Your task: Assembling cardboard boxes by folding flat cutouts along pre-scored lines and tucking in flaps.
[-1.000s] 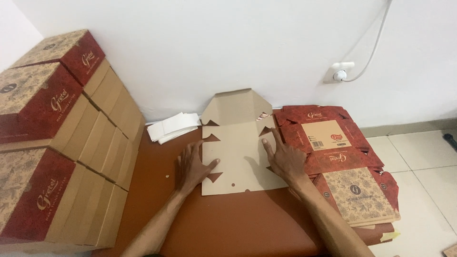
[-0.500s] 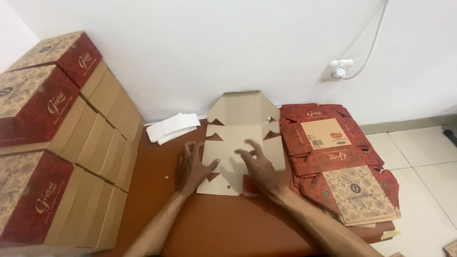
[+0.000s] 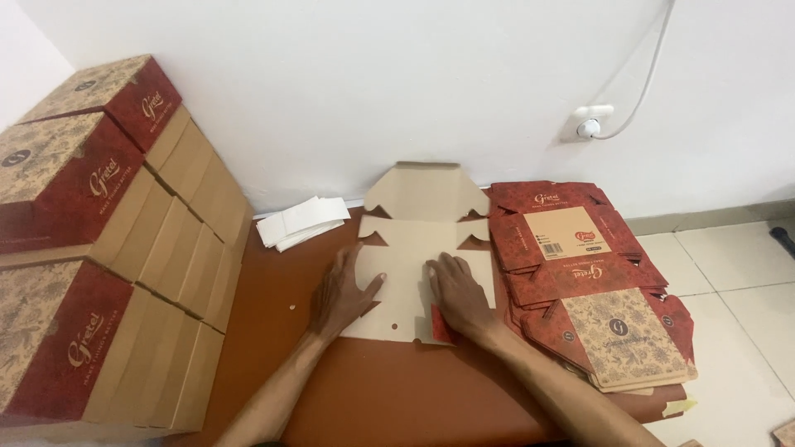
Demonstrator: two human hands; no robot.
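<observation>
Left hand (image 3: 344, 291) flat, open, on left edge of flat box (image 3: 418, 257). Right hand (image 3: 458, 296) flat, open (nothing gripped), on its right part. Box lies on brown mat (image 3: 331, 381), under both hands.

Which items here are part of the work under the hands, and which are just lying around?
In use: left hand, right hand, flat box blank.
Lying about: stack of flat printed blanks, assembled boxes, white paper pile, wall socket.
</observation>
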